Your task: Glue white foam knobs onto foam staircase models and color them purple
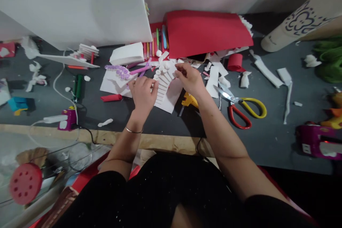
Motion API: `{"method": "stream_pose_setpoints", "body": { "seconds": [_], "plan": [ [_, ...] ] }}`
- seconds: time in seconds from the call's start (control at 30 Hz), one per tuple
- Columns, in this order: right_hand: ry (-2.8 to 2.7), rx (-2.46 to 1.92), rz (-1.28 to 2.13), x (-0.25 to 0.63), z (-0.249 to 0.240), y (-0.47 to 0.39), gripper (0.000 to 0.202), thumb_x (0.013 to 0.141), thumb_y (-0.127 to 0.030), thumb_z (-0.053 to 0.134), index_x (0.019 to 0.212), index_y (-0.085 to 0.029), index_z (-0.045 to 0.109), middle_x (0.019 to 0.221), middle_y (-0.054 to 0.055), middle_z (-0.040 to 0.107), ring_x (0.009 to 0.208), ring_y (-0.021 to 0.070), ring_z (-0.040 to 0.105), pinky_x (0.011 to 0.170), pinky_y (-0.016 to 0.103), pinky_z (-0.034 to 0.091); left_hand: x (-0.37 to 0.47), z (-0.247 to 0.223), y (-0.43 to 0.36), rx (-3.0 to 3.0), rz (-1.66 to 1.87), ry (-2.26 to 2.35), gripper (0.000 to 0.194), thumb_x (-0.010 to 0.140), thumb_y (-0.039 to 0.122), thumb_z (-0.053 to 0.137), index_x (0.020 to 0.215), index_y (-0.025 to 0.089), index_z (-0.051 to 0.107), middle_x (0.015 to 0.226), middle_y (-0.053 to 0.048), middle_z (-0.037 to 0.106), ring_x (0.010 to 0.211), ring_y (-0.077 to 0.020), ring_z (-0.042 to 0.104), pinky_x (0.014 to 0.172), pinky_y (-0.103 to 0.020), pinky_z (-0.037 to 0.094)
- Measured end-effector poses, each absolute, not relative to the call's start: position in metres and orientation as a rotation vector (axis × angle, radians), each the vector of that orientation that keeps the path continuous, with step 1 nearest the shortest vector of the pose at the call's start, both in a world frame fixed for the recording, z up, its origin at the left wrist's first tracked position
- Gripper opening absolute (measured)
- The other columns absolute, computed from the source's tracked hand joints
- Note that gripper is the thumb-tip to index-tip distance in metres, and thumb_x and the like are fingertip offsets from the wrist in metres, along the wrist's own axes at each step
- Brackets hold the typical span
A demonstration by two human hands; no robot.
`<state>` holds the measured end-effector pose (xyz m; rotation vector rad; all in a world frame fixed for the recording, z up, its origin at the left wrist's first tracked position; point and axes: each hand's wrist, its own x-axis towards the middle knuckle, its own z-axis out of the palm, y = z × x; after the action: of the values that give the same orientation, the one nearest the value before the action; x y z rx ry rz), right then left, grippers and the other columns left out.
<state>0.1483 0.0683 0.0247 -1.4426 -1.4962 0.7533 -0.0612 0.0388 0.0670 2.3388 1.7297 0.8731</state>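
Between my two hands lies a white paper piece [163, 87] cut into a fan of narrow strips, with small white curled bits at its top, over a white sheet [171, 102]. My left hand [143, 92] rests at its left edge, fingers bent down, thumb toward the strips. At the upper right of the strips is my right hand [189, 78], with thumb and fingertips pinched together; what they hold is too small to make out. A purple beaded strip [117, 71] lies left of my left hand. A yellow glue gun [189, 100] sits beneath my right forearm.
Scissors [235, 101] with red and yellow handles lie right of my right forearm. Behind stand a red sheet [205, 34], a white board [80, 7] and folded white paper [127, 54]. A white bottle [296, 21] is at the back right. Paper scraps and cables are scattered around.
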Motion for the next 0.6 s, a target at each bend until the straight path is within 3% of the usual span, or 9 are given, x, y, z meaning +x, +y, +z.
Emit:
{"method": "stream_pose_setpoints", "body": {
  "seconds": [0.13,0.27,0.33,0.47,0.6],
  "plan": [
    [-1.573,-1.456,0.598,0.164,0.035,0.05,0.029,0.1,-0.029,0.05,0.119,-0.021,0.07,0.117,0.013,0.075,0.097,0.0236,0.073,0.093,0.044,0.061,-0.084,0.055,0.036,2.203,0.977,1.641,0.031,0.108,0.039,0.044,0.118,0.022,0.067,0.124,-0.014,0.072,0.122,-0.0275,0.065,0.104,-0.044,0.051],
    [-1.696,-1.535,0.478,0.191,0.043,0.003,0.03,0.099,-0.03,0.053,0.121,-0.02,0.071,0.112,0.013,0.074,0.089,0.0231,0.071,0.088,0.043,0.061,-0.096,0.034,0.026,2.016,0.906,1.526,0.052,0.107,0.054,0.042,0.139,0.015,0.056,0.141,-0.021,0.065,0.13,-0.0298,0.065,0.104,-0.046,0.058],
    [-1.754,-1.6,0.436,0.201,0.042,-0.027,0.031,0.098,-0.032,0.055,0.12,-0.019,0.072,0.111,0.015,0.074,0.094,0.0273,0.07,0.085,0.045,0.062,-0.096,0.024,0.019,1.95,0.884,1.534,0.059,0.105,0.056,0.046,0.145,0.013,0.052,0.144,-0.023,0.063,0.134,-0.0316,0.064,0.107,-0.048,0.058],
    [-1.895,-1.714,0.369,0.205,0.033,-0.077,0.039,0.095,-0.032,0.061,0.131,-0.017,0.068,0.123,0.018,0.072,0.113,0.0347,0.065,0.101,0.055,0.056,-0.092,0.011,0.004,1.897,0.876,1.579,0.056,0.102,0.049,0.056,0.145,0.013,0.053,0.143,-0.023,0.064,0.133,-0.033,0.065,0.115,-0.051,0.053],
    [-1.912,-1.791,0.352,0.198,0.019,-0.095,0.05,0.092,-0.026,0.061,0.141,-0.017,0.06,0.136,0.021,0.066,0.123,0.0366,0.06,0.107,0.058,0.051,-0.088,0.007,-0.011,1.844,0.905,1.579,0.051,0.097,0.036,0.065,0.142,0.015,0.054,0.137,-0.02,0.068,0.125,-0.0305,0.069,0.11,-0.048,0.056]
  ]
}}
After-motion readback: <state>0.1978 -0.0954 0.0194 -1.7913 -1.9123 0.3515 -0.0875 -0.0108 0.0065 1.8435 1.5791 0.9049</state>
